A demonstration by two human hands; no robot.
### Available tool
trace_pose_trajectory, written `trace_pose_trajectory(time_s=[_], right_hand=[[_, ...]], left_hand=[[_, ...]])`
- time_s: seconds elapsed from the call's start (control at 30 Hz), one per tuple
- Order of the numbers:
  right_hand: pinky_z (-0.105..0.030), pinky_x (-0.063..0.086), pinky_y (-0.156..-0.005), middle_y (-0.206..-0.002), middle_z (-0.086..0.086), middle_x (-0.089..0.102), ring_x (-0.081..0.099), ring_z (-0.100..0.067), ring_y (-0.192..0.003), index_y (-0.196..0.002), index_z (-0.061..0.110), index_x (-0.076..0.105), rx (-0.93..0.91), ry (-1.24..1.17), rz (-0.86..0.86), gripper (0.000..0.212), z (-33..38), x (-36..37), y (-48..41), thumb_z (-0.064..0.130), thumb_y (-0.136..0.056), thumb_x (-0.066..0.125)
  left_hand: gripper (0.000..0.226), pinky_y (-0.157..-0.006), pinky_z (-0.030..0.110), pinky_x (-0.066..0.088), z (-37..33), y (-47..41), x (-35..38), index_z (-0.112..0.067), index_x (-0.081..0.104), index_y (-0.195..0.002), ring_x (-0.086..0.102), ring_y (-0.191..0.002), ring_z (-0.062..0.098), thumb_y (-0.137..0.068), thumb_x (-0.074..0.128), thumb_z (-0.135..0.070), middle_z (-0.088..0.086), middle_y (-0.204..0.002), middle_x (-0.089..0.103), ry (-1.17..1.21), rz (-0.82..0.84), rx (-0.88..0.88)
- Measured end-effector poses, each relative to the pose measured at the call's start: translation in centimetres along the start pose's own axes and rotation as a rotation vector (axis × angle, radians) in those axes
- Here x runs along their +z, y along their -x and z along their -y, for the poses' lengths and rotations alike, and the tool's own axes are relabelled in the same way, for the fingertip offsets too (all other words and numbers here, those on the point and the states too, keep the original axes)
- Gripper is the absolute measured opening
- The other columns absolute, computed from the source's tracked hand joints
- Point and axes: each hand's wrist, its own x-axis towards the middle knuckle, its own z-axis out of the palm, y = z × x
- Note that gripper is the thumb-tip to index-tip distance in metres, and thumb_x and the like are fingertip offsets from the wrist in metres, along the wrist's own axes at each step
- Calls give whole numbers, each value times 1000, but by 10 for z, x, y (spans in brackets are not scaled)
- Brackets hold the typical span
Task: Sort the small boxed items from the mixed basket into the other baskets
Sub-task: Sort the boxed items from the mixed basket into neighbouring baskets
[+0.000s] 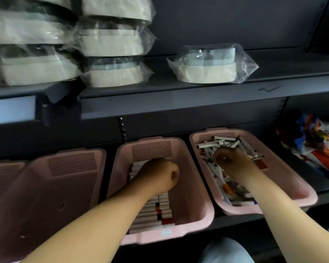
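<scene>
Dark shelves (179,105). Curled left hand (160,175) low in middle basket (203,196), over neat boxes (156,215). Curled right hand (230,160) deep in mixed basket (285,179), among jumbled boxes (222,142). Cannot tell what either holds. Could spill boxes by grabbing too many.

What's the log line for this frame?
left hand: in middle basket, over stacked boxes | right hand: in mixed basket, among loose boxes | grips: unclear
</scene>
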Motion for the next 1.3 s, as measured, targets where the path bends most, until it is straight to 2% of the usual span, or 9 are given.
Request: trace_pose_trajectory(time_s=[0.2,0.37,0.47,0.57,0.67,0.83,0.97,1.13,1.3], right_hand=[[-29,50,-77,-112,-3,70,62,-17,-87,-113,31,62,345,91,54,23,-51,-39,17,45,-96,58],[-29,50,-83,-107,12,70,61,-12,-89,-114,40,65,349,170,281,53,-77,-51,37,73,-73,67],[-29,49,-87,-106,19,68,57,-9,-89,-111,44,67,274,211,318,70,-79,-49,45,89,-58,63],[-27,50,-85,-92,18,69,58,-8,-84,-100,39,71,247,227,325,53,-85,-45,45,81,-67,64],[-25,50,-76,-83,13,68,61,-11,-81,-91,32,71,206,272,340,18,-91,-41,43,45,-88,59],[-25,51,-71,-79,9,66,60,-11,-75,-83,29,68,192,295,323,20,-102,-37,37,18,-90,53],[-31,58,-83,-96,12,71,65,-10,-85,-105,36,73,198,266,372,35,-112,-34,33,13,-90,52],[-34,57,-87,-102,9,70,64,-14,-89,-114,39,70,143,346,442,35,-107,-30,28,17,-89,58],[-29,50,-88,-101,9,62,57,-13,-91,-120,27,64,84,377,315,24,-103,-22,27,34,-98,57]], left_hand=[[14,-78,35,55,-93,-40,15,-29,72,-97,65,-92,20,-95,59,-28,-6,-100,70,166,12,193],[11,-72,34,51,-145,-61,43,-28,68,-82,63,-89,26,-90,60,-28,-2,-95,66,124,193,226],[26,-75,36,55,-149,-69,59,-27,63,-84,64,-90,30,-90,60,-51,1,-99,67,88,222,185],[39,-79,35,52,-151,-71,64,-30,70,-112,65,-99,32,-92,56,-60,4,-114,67,-33,210,200],[34,-82,35,51,-153,-68,65,-34,70,-119,64,-106,32,-96,55,-53,4,-121,66,-82,198,227],[35,-92,39,55,-155,-66,63,-47,68,-122,64,-109,28,-93,52,-59,-3,-126,65,-66,236,229],[30,-93,40,55,-157,-64,59,-54,65,-125,63,-110,25,-97,58,-48,-6,-128,65,-36,251,235],[14,-79,38,57,-155,-63,60,-32,73,-105,62,-88,19,-95,63,-35,-5,-102,68,76,214,170],[30,-89,36,52,-154,-61,60,-29,72,-113,56,-108,22,-93,59,-11,-3,-116,58,133,113,165]])
